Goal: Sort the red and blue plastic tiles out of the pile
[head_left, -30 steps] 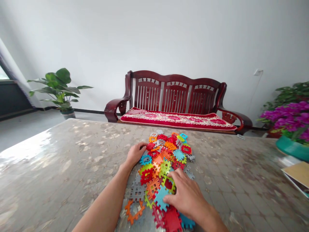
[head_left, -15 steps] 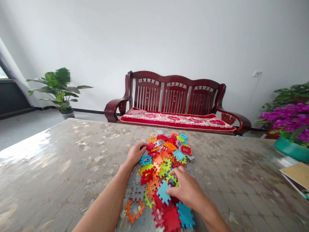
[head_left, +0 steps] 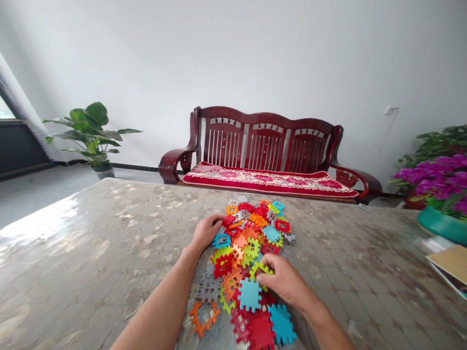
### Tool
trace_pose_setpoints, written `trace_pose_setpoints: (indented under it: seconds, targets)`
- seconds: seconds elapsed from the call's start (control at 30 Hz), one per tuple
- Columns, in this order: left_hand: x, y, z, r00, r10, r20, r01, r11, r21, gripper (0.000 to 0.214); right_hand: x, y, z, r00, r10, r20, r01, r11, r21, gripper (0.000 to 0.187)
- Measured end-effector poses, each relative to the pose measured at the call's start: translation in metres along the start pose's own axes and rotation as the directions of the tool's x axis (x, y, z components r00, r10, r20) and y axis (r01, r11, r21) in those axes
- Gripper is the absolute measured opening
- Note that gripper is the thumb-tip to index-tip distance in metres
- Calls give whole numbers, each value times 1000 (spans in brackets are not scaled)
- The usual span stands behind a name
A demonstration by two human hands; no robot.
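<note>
A heap of flat, notched plastic building tiles (head_left: 251, 243) in red, orange, green, blue and grey lies in the middle of the glossy stone-pattern table (head_left: 91, 253). My left hand (head_left: 206, 231) rests curled at the heap's left edge, its fingertips touching a red tile. My right hand (head_left: 284, 282) sits on the near part of the heap, fingers pinched on a light blue tile (head_left: 250, 294) and next to a green one (head_left: 260, 269). A larger blue tile (head_left: 280, 323) and a red tile (head_left: 259, 333) lie just below that hand.
A dark red wooden bench (head_left: 266, 150) with a red patterned cushion stands behind the table. A potted green plant (head_left: 91, 133) is on the floor at the left. Purple flowers in a teal bowl (head_left: 443, 194) and a tan book (head_left: 452, 265) are at the right edge.
My right hand has drawn back to the right and uncovered a larger blue tile near the front edge. It now pinches the light blue tile. My left hand has stayed put.
</note>
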State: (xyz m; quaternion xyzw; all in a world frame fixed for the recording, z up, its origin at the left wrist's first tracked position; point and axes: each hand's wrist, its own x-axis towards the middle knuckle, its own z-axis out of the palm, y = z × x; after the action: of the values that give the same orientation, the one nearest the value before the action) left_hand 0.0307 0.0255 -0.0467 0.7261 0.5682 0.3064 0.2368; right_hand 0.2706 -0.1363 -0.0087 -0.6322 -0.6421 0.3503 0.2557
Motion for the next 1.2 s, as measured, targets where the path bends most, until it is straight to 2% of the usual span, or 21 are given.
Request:
trace_pose_setpoints:
  seconds: [0.27,0.37,0.5,0.57,0.67,0.77,0.87,1.03,1.2]
  targets:
    - [-1,0,-1,1000,12,0,-12,1000,1,32,3,-4,-7,987,-61,-146,85,983,162,20]
    - [0,-1,0,1000,10,-3,-10,1000,1,32,0,-10,-9,992,-78,-100,99,969,225,22]
    - [0,-3,1,1000,9,-5,-9,1000,0,32,-8,-20,-4,996,-73,51,60,972,227,18]
    - [0,-3,2,1000,13,-4,-13,1000,-1,32,-13,-26,-1,992,-73,107,54,985,166,21]
    - [0,-4,2,1000,17,-4,-17,1000,2,32,-20,-34,1,991,-90,104,93,995,-22,34]
    - [1,-4,2,1000,14,-5,-14,1000,5,32,-26,-41,1,991,-95,99,115,971,-211,49]
    - [1,-4,2,1000,13,-6,-13,1000,7,31,-29,-46,1,986,-79,146,126,931,-344,58]
    - [1,-4,2,1000,13,-7,-13,1000,9,31,-28,-50,3,979,-64,195,149,873,-464,59]
    - [0,-3,2,1000,12,-9,-12,1000,10,31,-21,-49,2,975,-61,214,166,840,-516,57]
